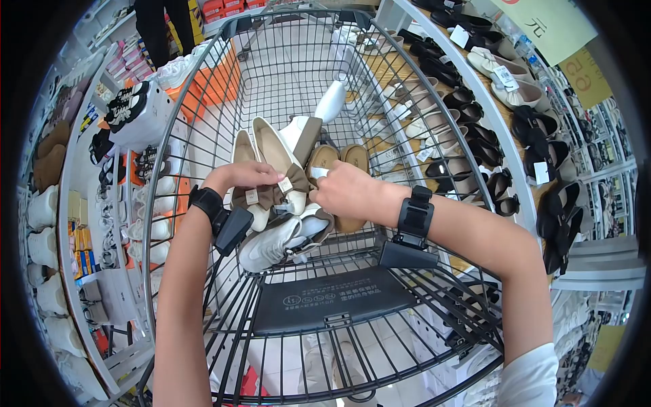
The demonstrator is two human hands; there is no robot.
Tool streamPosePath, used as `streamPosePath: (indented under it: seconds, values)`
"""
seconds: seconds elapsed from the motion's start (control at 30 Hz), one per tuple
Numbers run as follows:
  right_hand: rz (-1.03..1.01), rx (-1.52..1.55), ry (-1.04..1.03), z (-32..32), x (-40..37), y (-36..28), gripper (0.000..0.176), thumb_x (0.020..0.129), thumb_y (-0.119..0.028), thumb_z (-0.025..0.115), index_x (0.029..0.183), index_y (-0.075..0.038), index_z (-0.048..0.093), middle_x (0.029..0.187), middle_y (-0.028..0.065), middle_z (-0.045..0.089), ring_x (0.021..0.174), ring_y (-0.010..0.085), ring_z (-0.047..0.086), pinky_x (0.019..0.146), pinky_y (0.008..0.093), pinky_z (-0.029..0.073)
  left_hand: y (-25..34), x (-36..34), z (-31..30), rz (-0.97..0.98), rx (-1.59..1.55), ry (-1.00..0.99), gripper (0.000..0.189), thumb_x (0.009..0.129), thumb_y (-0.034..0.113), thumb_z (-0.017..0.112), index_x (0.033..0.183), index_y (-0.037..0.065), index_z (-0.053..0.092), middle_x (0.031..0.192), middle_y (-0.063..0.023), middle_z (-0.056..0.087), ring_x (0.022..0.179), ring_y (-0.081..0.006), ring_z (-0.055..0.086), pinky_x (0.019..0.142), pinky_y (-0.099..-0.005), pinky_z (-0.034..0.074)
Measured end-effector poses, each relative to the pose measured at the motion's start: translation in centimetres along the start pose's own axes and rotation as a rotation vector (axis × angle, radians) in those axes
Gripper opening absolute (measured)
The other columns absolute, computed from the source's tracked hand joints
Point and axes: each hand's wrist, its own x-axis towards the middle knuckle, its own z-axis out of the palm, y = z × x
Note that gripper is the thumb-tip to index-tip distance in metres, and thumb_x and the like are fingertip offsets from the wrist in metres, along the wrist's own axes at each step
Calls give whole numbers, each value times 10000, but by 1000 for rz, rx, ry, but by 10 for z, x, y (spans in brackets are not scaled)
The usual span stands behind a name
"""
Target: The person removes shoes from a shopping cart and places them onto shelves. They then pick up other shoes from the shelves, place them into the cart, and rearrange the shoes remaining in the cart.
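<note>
Inside the shopping cart lies a pair of cream flat shoes (269, 144) with wide brown bows (291, 184) and small tags. My left hand (252, 175) is closed at the nearer bow, fingertips beside its tag. Against the right end of that bow my right hand (349, 195) is closed, its fingertips partly hidden. Just beyond it sit tan slip-on shoes (324, 157), partly covered by the hand. A white lace-up sneaker (268, 247) lies below the flats. Behind them are a white and brown box-like item (306, 139) and a white rounded object (330, 102).
The black wire cart (237, 81) surrounds the shoes, with a dark folding panel (332, 298) at its near side. Shelves of shoes stand left (74, 224) and right (475, 102). Orange boxes (215, 74) and a person's dark-trousered legs (163, 30) are beyond the cart.
</note>
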Motion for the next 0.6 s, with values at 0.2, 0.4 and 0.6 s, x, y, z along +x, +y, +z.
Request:
streamPosePath:
  seconds: [0.2, 0.4, 0.6]
  values:
    - [2, 0, -35, -1, 1, 2, 101, 713, -200, 580, 763, -118, 610, 609, 8, 583, 594, 170, 607, 584, 282, 426, 1, 10, 13, 33, 69, 128, 454, 661, 425, 743, 838, 32, 601, 788, -74, 601, 764, -155, 561, 678, -291, 440]
    - [82, -44, -30, 1, 3, 8, 102, 723, -193, 566, 788, -116, 583, 660, 18, 576, 631, 170, 601, 618, 316, 431, 11, 16, 20, 131, 99, 354, 503, 621, 448, 749, 816, -2, 636, 787, -131, 645, 740, -210, 626, 670, -309, 477]
    - [336, -81, 205, -3, 5, 27, 273, 718, -206, 605, 945, -86, 511, 825, 72, 552, 744, 210, 590, 691, 362, 436, 63, 14, 35, 177, 122, 647, 501, 649, 471, 705, 937, 65, 647, 763, -143, 646, 755, -272, 634, 685, -348, 489]
